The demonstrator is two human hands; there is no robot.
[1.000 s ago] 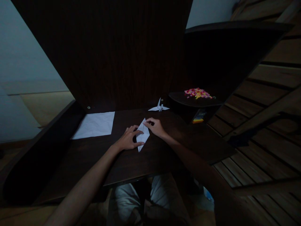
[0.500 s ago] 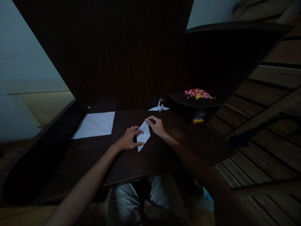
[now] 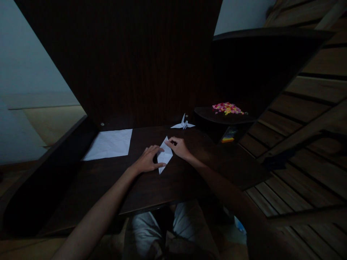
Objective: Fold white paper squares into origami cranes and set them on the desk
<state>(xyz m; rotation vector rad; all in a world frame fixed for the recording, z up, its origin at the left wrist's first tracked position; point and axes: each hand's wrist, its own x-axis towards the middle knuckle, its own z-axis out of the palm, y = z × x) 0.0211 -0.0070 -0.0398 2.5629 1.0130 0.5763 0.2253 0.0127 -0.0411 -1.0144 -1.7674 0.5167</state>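
A white paper (image 3: 166,156), folded into a narrow diamond with creases, lies on the dark desk in front of me. From its left side my left hand (image 3: 148,159) holds it, thumb on the lower part and a finger across the upper part. My right hand (image 3: 179,147) pinches its upper right edge, just below the top point. The undersides of the fingers are hidden. Behind the paper, near the back panel, stands a finished white paper crane (image 3: 183,124) with spread wings.
White paper sheets (image 3: 111,144) lie flat at the desk's left. On a small corner shelf (image 3: 206,114) at the right sits a pile of pink, red and yellow small pieces (image 3: 227,108). A small box with a yellow-orange edge (image 3: 227,139) is under that shelf. A tall back panel (image 3: 135,72) rises behind.
My right hand has slid down a little from the top point along the right edge, baring the tip. My left hand and the paper have barely moved.
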